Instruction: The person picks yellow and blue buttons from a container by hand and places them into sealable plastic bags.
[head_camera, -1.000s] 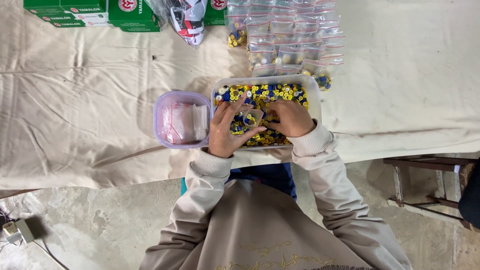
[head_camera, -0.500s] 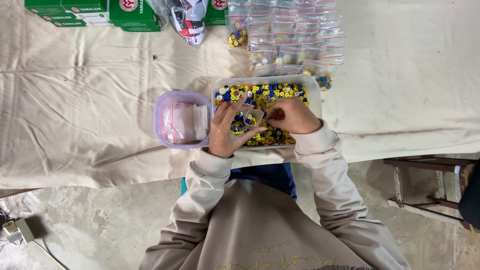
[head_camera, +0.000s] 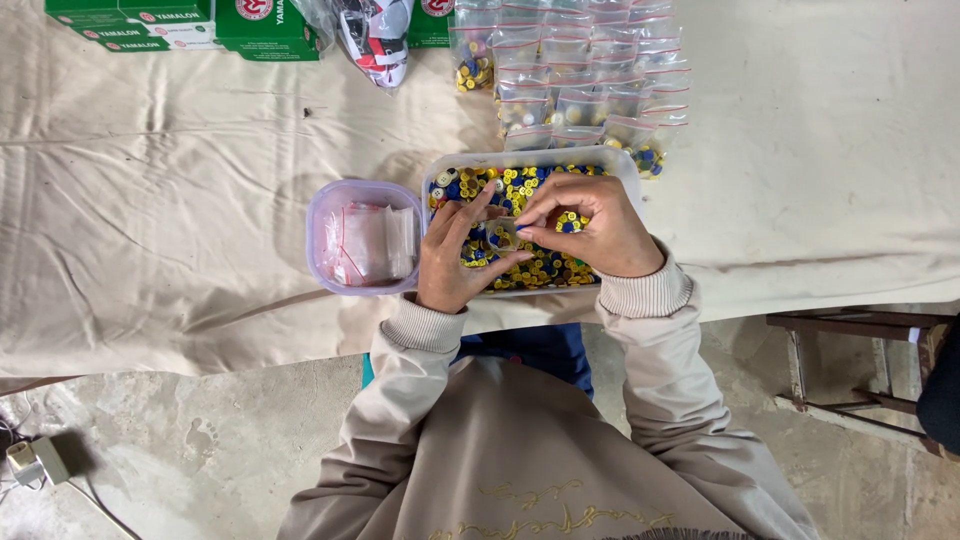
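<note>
Small clear bag (head_camera: 503, 235) pinched btwn left hand (head_camera: 450, 262) & right hand (head_camera: 592, 225).

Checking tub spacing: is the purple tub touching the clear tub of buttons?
Touching: the head view shows the purple tub's right rim against the clear tub's left wall.

Creased matt cream cloth (head_camera: 150, 200) covers the counter, bearing a translucent smooth plastic rectangular tub (head_camera: 630, 165) of glossy yellow and blue plastic buttons (head_camera: 545, 265) beside glossy clear plastic zip bags (head_camera: 590, 90).
</note>
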